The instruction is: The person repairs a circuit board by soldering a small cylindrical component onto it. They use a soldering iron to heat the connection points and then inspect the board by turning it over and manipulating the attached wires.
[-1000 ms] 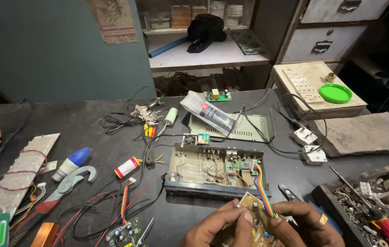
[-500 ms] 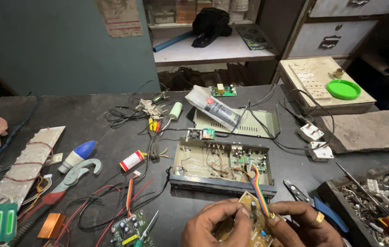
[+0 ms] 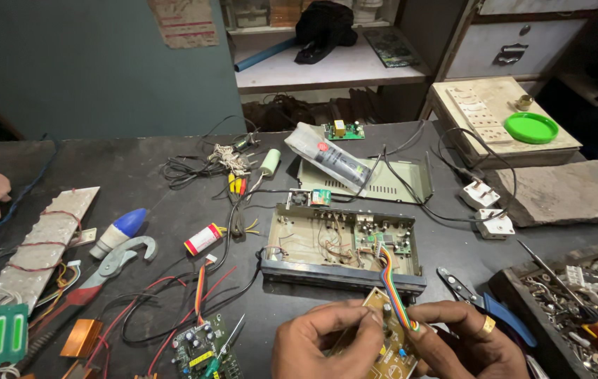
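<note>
— How's my feed looking on your end?

— Dim overall; soft light falls from above onto the dark workbench (image 3: pixel 137 175), with no hard shadows. The corners sink into gloom, especially my far right.

— Any glare or blur?

— A mild sheen on the green lid (image 3: pixel 530 128). Centre is sharp; straight edges bow slightly outward, and both hands at the bottom look a little soft.
</note>
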